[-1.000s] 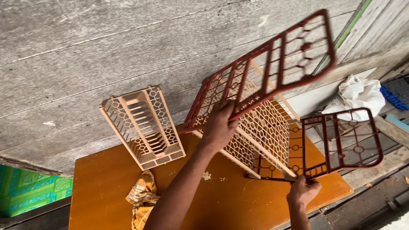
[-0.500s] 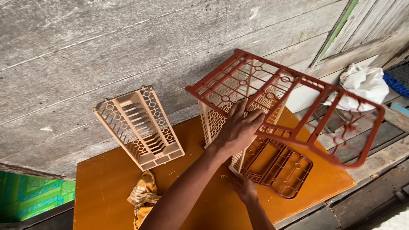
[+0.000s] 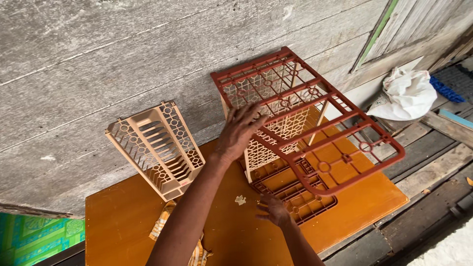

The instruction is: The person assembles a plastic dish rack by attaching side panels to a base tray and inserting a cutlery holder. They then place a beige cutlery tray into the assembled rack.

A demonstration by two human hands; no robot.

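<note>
Your left hand (image 3: pixel 241 130), fingers spread, steadies the red-brown top shelf (image 3: pixel 308 116) over the orange table (image 3: pixel 123 221); your right hand (image 3: pixel 273 209), open, rests beside the lower shelf (image 3: pixel 295 199). Judged: mid-assembly; next, seat the top on the beige side panel (image 3: pixel 273 135)

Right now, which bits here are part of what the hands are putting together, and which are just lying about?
In hand: red top shelf, beige lattice panel, red bottom shelf, left hand, right hand.
Lying about: beige rack, white bag, cloth.
</note>
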